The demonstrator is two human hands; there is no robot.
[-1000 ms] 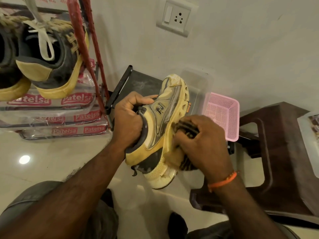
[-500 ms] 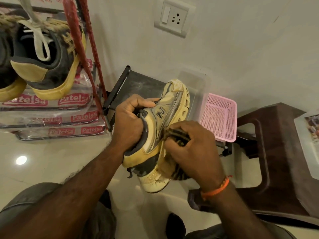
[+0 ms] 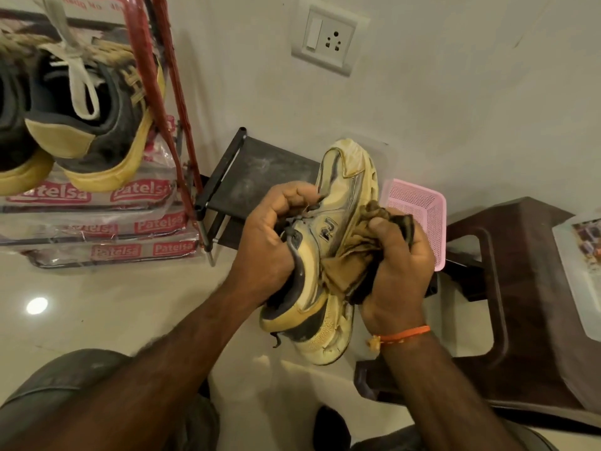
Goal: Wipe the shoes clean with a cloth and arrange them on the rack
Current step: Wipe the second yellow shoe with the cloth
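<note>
Above the pale floor point(image 3: 97, 304), in the middle of the view, a worn yellow shoe point(image 3: 338, 229) is held in the air with its toe pointed up and away and its heel toward the person. The left hand point(image 3: 273, 242) is closed round the collar and tongue area of the shoe, the fingers curled into the opening, so its grip is shut on the shoe. The right hand point(image 3: 396, 268) is clenched round a bunched brown and dark cloth point(image 3: 361, 252), which is pressed against the side of the shoe near the sole. An orange thread band point(image 3: 403, 333) is worn on the right wrist.

At the upper left, a second shoe point(image 3: 97, 118), dark grey with a yellow sole and pale laces, is set on the rack point(image 3: 169, 102), whose red posts are seen beside it; part of another shoe point(image 3: 16, 131) is cut off by the left edge just beside it. Clear plastic wrapping with red labels point(image 3: 97, 219) is stacked under those shoes. Behind the hands, a low black shelf point(image 3: 257, 170) is placed against the wall, and a pink basket point(image 3: 419, 209) is seen just to its right. A dark brown stool point(image 3: 520, 288) stands at the right, with a clear plastic lid point(image 3: 582, 275) resting on it. A white socket plate point(image 3: 328, 40) is fixed on the wall above.
</note>
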